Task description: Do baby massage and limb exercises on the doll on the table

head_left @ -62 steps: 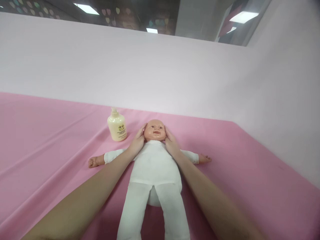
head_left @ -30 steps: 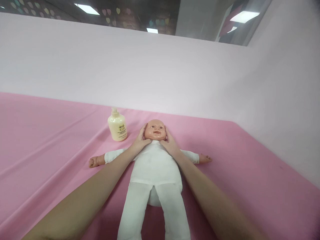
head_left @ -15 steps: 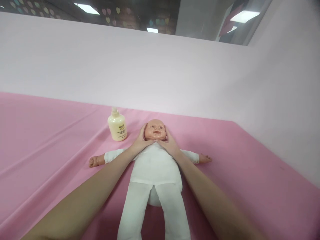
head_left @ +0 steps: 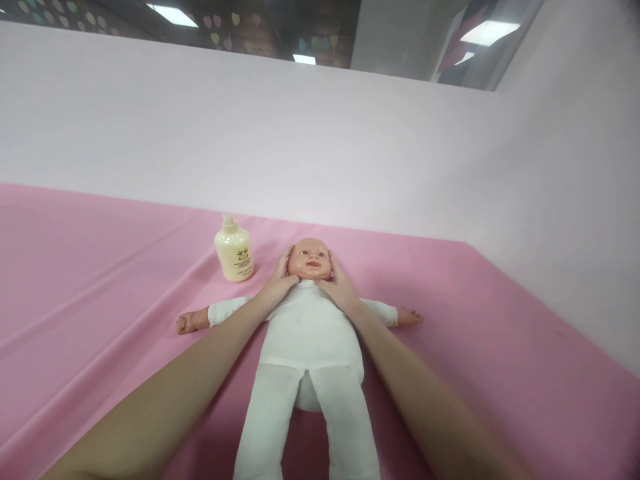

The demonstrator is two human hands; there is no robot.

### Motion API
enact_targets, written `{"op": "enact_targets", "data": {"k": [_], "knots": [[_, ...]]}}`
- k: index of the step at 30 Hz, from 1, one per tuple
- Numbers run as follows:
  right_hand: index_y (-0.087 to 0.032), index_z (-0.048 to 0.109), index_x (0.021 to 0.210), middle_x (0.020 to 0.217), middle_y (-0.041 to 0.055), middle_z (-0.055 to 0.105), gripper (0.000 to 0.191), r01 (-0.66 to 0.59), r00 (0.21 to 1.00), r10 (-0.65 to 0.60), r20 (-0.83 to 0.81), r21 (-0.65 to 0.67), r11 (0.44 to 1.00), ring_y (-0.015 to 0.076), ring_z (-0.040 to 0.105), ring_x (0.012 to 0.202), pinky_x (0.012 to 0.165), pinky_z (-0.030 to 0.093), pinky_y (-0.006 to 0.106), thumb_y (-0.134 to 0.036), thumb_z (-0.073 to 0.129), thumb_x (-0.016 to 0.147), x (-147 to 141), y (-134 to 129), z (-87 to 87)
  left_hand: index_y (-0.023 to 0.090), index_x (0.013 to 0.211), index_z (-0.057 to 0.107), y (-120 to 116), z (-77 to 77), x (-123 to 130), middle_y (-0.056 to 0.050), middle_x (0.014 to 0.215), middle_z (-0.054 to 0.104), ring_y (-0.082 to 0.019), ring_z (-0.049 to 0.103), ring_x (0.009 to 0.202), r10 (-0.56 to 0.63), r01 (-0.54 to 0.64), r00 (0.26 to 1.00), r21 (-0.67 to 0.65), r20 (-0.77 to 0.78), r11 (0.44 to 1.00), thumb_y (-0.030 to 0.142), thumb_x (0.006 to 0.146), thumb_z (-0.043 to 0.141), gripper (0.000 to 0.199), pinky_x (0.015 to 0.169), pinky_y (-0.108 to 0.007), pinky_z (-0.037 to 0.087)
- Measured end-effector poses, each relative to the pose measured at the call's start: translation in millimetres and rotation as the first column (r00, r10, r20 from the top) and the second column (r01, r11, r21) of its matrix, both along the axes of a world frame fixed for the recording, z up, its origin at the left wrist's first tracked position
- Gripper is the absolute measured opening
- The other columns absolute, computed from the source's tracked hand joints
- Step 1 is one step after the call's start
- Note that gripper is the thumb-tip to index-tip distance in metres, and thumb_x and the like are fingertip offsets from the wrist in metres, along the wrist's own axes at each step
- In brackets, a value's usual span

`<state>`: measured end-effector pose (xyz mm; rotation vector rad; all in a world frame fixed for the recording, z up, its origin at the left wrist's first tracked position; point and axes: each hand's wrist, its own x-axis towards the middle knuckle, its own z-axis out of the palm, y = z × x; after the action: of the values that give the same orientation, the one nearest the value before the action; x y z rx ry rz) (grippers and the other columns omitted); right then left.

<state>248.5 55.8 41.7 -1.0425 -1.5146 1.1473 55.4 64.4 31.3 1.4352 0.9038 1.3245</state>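
A baby doll (head_left: pixel 311 333) in white cloth lies on its back, head away from me and arms spread. My left hand (head_left: pixel 283 279) cups the left side of its head, the thumb near the chin. On the opposite side my right hand (head_left: pixel 339 280) holds the head too, its thumb at the neck. The fingertips of both hands are partly hidden beside and behind the head. Left of the head, a pale yellow pump bottle (head_left: pixel 236 257) stands upright.
Pink cloth (head_left: pixel 125 267) with folds at the left covers the surface. Behind it rises a white wall (head_left: pixel 250 140), with a window (head_left: pixel 280 30) above that shows lights and heart shapes.
My left thumb has shifted left, away from the middle of the doll's neck. My right hand remains in nearly the same place.
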Motion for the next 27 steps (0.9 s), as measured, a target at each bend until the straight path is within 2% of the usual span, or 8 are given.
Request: {"op": "enact_targets", "data": {"k": [5,12,17,21,27], "knots": [[-0.026,0.011,0.157,0.143,0.0062,0.053,0.098,0.025,1.000,-0.025,0.013,-0.015,1.000,0.0246,0.060,0.119,0.104,0.048,0.043,-0.027,0.067,0.077,1,2,-0.6,0.031,0.153,0.027,2,-1.9,1,0.001,0.159,0.028,-0.030,0.025,0.148,0.024,-0.024,0.999,-0.003,0.030,1.000,0.007,0.068,0.056,0.093,0.124,-0.047,0.020],[-0.026,0.017,0.156,0.150,0.0028,0.045,0.090,0.055,0.997,-0.057,0.050,0.034,0.998,0.0235,0.052,0.128,0.113,0.039,0.042,-0.021,0.059,0.077,1,6,-3.3,0.029,0.152,0.025,9,-8.8,2,-0.006,0.157,0.032,-0.030,0.037,0.142,0.009,-0.010,0.999,0.007,0.049,1.000,0.004,0.066,0.057,0.096,0.119,-0.049,0.032],[-0.028,0.018,0.156,0.141,0.0041,0.055,0.090,0.072,0.995,-0.074,0.072,0.030,0.997,0.0233,0.060,0.117,0.107,0.045,0.043,-0.022,0.060,0.077,2,7,-5.3,0.028,0.152,0.025,13,-13.6,2,-0.009,0.153,0.037,-0.030,0.046,0.135,-0.002,0.001,0.998,0.009,0.067,1.000,0.002,0.065,0.058,0.097,0.114,-0.050,0.038],[-0.025,0.015,0.156,0.135,0.0071,0.060,0.092,0.059,0.995,-0.060,0.085,0.020,0.998,0.0229,0.064,0.110,0.102,0.048,0.044,-0.024,0.062,0.077,3,6,-3.8,0.028,0.152,0.026,14,-15.3,2,-0.009,0.153,0.037,-0.030,0.046,0.135,0.008,-0.010,0.998,0.026,0.054,1.000,0.002,0.065,0.060,0.097,0.114,-0.050,0.039],[-0.025,0.018,0.156,0.131,0.0069,0.062,0.095,0.051,0.997,-0.052,0.049,0.016,0.999,0.0244,0.064,0.112,0.102,0.049,0.044,-0.021,0.065,0.073,1,5,-0.1,0.028,0.152,0.024,14,-15.5,3,-0.009,0.154,0.037,-0.031,0.046,0.136,0.000,-0.002,0.998,0.033,0.055,0.999,0.005,0.066,0.064,0.097,0.112,-0.051,0.041]]}}
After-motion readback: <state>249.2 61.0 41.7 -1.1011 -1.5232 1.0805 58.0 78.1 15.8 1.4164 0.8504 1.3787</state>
